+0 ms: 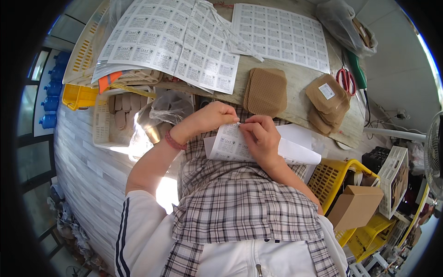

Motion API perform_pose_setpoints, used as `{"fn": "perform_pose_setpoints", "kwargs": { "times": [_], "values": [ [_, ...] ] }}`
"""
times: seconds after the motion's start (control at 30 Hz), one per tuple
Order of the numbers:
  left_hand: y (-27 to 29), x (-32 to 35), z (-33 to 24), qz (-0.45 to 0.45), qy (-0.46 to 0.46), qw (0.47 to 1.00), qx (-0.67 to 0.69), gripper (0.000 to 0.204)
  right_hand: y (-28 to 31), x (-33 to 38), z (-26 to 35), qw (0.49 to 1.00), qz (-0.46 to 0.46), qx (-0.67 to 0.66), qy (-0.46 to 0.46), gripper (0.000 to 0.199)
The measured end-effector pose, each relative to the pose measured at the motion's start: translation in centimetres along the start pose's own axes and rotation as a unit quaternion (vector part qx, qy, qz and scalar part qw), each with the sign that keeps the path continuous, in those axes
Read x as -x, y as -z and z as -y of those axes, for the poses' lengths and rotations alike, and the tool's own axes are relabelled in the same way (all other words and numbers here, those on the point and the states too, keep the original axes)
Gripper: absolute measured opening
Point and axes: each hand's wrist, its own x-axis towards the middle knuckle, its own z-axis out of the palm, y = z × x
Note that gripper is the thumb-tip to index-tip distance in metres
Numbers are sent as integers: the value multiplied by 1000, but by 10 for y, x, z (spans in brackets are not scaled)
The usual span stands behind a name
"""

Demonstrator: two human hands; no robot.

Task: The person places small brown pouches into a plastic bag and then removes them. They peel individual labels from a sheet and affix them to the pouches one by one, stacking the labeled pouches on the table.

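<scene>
Over my lap, a white sheet of printed labels (pixel 227 147) hangs curled, its blank back turned up at the right. My left hand (pixel 216 116) is closed in a pinch at the sheet's top edge. Right beside it, my right hand (pixel 261 135) grips the same edge, thumb and fingers pressed together. A small white bit shows between the fingertips; whether it is a loosened label cannot be made out. Just beyond my hands, a stack of brown textured pads (pixel 266 91) lies at the table's edge. Further right, another brown pile (pixel 327 99) carries a small white label (pixel 326 91) on top.
Large label sheets (pixel 152 39) overhang the wooden table (pixel 295 81) at the left, with another sheet (pixel 284 34) behind. Red-handled scissors (pixel 346 82), a green-handled tool (pixel 357 69) and a plastic bag (pixel 341 23) lie right. Yellow crates (pixel 325 177) and a cardboard box (pixel 356 207) stand low right.
</scene>
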Motion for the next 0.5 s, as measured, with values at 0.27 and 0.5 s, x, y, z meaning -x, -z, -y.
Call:
{"fn": "perform_pose_setpoints", "kwargs": {
  "times": [0.27,0.5],
  "values": [
    [8,-11,-43,59,0,977,-203,19,2,-5,0,989,-23,53,135,20],
    [-3,-22,-37,1,-100,936,-337,14,13,1,3,974,23,-6,225,19]
  ]
}}
